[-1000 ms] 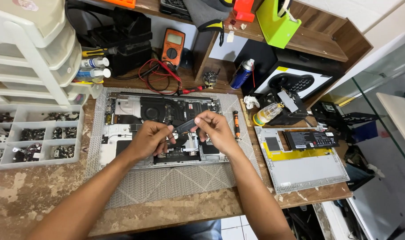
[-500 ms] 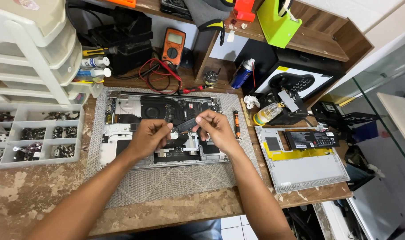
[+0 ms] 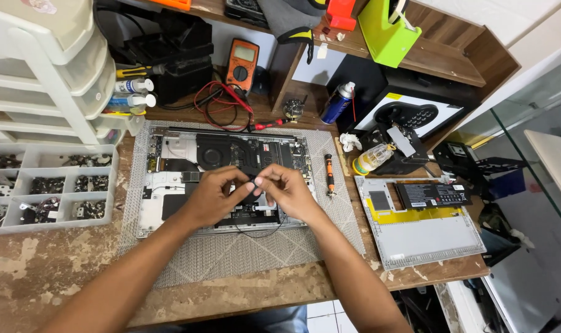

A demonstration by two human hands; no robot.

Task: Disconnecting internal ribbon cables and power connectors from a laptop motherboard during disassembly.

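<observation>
Head view looks down on an opened laptop [image 3: 225, 179] lying on a grey mat [image 3: 243, 253] on the worn wooden desk [image 3: 58, 277]. Both hands meet over its lower middle: the left hand [image 3: 214, 196] and the right hand [image 3: 288, 192] are each pinched, fingertips together, on a small dark part [image 3: 252, 188] held just above the board. A thin black cable [image 3: 259, 231] loops from under the hands across the laptop's lower edge. An orange-handled screwdriver [image 3: 330, 174] lies on the mat just right of the chassis, and a grey parts tray [image 3: 46, 185] sits to the left. Farther right, the removed bottom cover [image 3: 428, 231] carries a black battery pack [image 3: 431, 194].

Risks, as I judge them: the part is small and held only at the fingertips, so a slip could drop it among the exposed components. A tug on the cable could strain its connector. A wrist could also press on the bare board beneath.
</observation>
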